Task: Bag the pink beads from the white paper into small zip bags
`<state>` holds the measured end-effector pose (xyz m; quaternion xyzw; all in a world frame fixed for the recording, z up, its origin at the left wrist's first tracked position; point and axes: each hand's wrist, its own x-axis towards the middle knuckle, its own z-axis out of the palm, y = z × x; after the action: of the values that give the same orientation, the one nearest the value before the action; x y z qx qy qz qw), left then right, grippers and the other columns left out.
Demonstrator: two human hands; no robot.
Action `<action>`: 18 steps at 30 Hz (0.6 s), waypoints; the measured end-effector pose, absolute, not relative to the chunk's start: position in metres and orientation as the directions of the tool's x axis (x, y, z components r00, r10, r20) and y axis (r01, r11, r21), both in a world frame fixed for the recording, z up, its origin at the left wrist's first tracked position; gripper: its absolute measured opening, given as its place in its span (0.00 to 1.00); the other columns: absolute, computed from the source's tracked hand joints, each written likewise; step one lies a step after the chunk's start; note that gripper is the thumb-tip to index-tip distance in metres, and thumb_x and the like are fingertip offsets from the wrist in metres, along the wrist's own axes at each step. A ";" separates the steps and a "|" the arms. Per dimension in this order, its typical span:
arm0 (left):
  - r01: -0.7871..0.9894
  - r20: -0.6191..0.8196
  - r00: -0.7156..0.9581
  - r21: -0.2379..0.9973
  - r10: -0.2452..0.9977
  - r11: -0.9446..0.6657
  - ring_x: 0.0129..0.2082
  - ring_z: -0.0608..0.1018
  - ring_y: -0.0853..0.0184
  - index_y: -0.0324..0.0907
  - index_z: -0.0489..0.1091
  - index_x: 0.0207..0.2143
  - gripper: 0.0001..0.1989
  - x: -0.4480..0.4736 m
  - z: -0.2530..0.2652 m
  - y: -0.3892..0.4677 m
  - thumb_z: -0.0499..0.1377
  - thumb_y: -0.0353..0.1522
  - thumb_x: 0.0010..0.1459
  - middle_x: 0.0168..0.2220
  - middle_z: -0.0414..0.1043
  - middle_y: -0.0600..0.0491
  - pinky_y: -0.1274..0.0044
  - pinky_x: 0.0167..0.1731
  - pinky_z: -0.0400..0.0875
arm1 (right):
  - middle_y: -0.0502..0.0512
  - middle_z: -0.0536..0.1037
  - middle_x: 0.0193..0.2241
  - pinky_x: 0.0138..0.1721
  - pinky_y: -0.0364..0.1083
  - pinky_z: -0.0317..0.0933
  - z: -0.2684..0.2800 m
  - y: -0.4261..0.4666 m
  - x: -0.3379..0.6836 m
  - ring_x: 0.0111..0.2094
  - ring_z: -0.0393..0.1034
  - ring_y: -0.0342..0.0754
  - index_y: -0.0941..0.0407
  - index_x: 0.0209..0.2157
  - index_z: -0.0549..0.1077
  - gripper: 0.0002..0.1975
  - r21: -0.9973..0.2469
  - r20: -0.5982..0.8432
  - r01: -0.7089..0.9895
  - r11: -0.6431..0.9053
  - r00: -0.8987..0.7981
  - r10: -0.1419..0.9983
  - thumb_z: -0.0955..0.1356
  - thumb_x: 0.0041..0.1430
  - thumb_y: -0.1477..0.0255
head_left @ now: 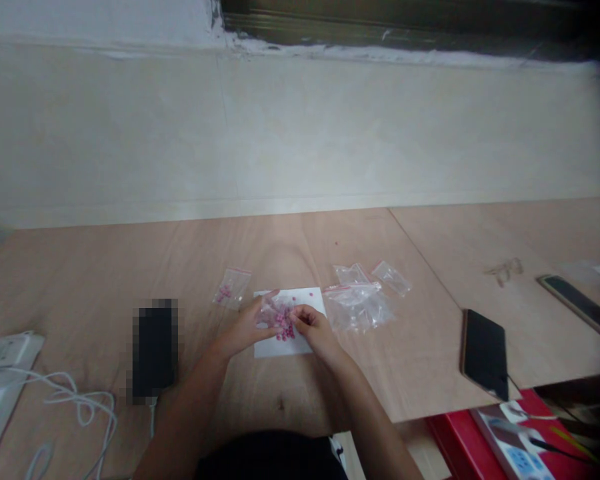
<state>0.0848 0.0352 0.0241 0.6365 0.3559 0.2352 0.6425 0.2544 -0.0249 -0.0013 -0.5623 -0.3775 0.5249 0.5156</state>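
My left hand (pixel 247 330) is closed around a small clear zip bag (pixel 269 313) above a white sheet of paper (pixel 266 348). Loose pink beads (pixel 285 331) lie in a cluster on the paper beside the bag, and a few sit farther back on it. Thumb and fingers of my right hand (pixel 314 327) are pinched together at the cluster's right side, close to the bag. What they hold, if anything, is too small to tell. Behind my left hand, another zip bag (pixel 237 283) lies flat with some pink beads inside.
Several clear zip bags (pixel 360 310) lie right of the paper. A blurred dark device (pixel 154 350) with a white cable is at left, near a power strip (pixel 5 387). Two phones (pixel 484 353) lie at right, above a red surface (pixel 453 440) with another power strip.
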 end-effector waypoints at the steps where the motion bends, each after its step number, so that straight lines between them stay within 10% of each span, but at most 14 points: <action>1: 0.160 -0.146 0.632 0.985 0.761 0.056 0.38 0.75 0.62 0.46 0.60 0.54 0.34 0.086 0.026 0.035 0.65 0.29 0.43 0.45 0.68 0.48 0.70 0.38 0.72 | 0.47 0.67 0.18 0.25 0.42 0.54 -0.001 -0.025 0.254 0.21 0.58 0.41 0.57 0.21 0.67 0.16 -0.976 -0.201 -0.116 -0.184 0.162 0.966 0.69 0.44 0.58; 18: 0.111 -0.128 0.570 0.991 0.811 0.078 0.37 0.76 0.66 0.41 0.66 0.39 0.20 0.094 0.004 0.036 0.67 0.28 0.41 0.37 0.70 0.53 0.72 0.38 0.73 | 0.49 0.70 0.20 0.28 0.43 0.55 -0.010 -0.028 0.252 0.22 0.61 0.43 0.57 0.24 0.69 0.12 -0.972 -0.231 -0.067 -0.223 0.146 0.962 0.66 0.47 0.61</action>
<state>0.0938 0.0364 0.0040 0.6199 0.3720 0.2765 0.6331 0.2517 -0.0276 -0.0096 -0.5781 -0.3868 0.5268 0.4885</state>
